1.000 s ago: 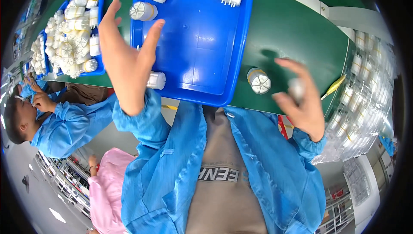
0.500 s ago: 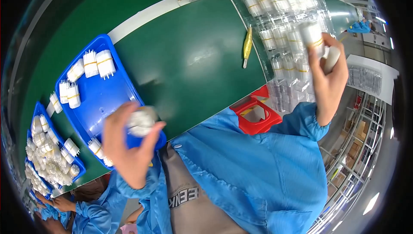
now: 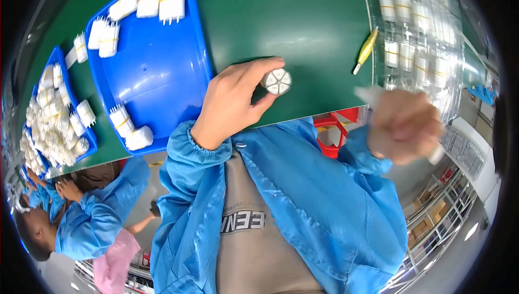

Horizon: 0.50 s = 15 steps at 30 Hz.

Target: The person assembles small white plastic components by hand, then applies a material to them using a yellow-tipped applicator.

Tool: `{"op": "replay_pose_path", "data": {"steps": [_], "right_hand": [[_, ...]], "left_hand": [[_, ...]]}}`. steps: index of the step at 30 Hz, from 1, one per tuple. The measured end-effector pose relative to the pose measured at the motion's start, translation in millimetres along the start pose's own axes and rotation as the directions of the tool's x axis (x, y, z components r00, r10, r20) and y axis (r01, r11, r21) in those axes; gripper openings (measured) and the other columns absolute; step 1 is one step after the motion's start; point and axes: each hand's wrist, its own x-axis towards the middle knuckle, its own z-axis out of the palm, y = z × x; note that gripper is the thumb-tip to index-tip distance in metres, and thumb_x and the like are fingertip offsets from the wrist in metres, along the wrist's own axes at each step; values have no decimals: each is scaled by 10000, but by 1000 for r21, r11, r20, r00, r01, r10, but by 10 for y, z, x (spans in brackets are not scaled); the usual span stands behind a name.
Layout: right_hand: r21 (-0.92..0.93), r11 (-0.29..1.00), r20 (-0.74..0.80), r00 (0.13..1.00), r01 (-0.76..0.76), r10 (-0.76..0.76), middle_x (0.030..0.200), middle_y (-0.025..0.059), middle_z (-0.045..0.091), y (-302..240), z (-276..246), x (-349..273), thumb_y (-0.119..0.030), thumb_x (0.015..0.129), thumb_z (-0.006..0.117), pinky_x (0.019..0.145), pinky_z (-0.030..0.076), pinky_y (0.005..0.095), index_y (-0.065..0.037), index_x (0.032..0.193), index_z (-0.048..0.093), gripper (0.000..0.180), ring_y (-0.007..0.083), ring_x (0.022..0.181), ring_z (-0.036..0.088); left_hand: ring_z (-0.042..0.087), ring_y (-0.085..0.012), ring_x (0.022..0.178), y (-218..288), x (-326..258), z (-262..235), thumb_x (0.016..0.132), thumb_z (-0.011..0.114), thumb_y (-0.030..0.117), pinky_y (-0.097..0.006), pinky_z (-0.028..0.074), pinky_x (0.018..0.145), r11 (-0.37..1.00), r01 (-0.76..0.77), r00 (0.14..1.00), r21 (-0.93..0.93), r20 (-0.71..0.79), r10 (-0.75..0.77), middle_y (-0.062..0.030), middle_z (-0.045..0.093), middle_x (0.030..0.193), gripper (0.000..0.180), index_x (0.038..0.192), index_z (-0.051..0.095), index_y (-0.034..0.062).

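Observation:
My left hand (image 3: 232,96) is above the green table, just right of the blue tray. Its thumb and index finger are closed around a white cylindrical bundle (image 3: 278,82), whose round end shows wedge-shaped segments. Motion smears my right hand (image 3: 408,123) by the table's front edge. A blurred white piece (image 3: 369,95) sticks out at its fingers, and a whitish piece (image 3: 436,154) shows below it; what they are I cannot make out. Several white bundles with yellow bands (image 3: 172,3) lie in the large blue tray (image 3: 151,86), some with prongs showing.
Clear plastic trays with rows of banded white bundles (image 3: 403,55) stand at the right. Yellow tweezers (image 3: 366,50) lie on the green table (image 3: 292,23). Farther left, another blue tray (image 3: 93,141) is heaped with white bundles. A red frame (image 3: 331,137) sits below the table edge. Co-workers sit at the lower left.
My left hand has moved right, from over the blue tray to over the table, with the white bundle. My right hand has come down and nearer from the plastic trays. The view has shifted.

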Motion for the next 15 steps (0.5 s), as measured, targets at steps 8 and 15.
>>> {"op": "replay_pose_path", "data": {"steps": [8, 15], "right_hand": [[196, 878, 59, 899, -437, 434, 599, 42, 402, 540, 490, -312, -303, 1034, 510, 431, 260, 317, -99, 672, 412, 427, 139, 459, 311], [140, 923, 85, 933, -359, 351, 619, 82, 465, 492, 541, -386, -225, 1046, 519, 421, 293, 322, -32, 730, 464, 374, 135, 455, 313]], "left_hand": [[694, -318, 983, -60, -111, -3, 706, 739, 53, -387, 568, 850, 999, -48, 998, -2, -29, 48, -64, 703, 1224, 552, 1246, 641, 120], [697, -295, 986, -83, -124, 36, 700, 743, 61, -392, 574, 860, 997, -78, 995, -2, -66, 77, -47, 701, 1238, 532, 1222, 656, 117]]}}
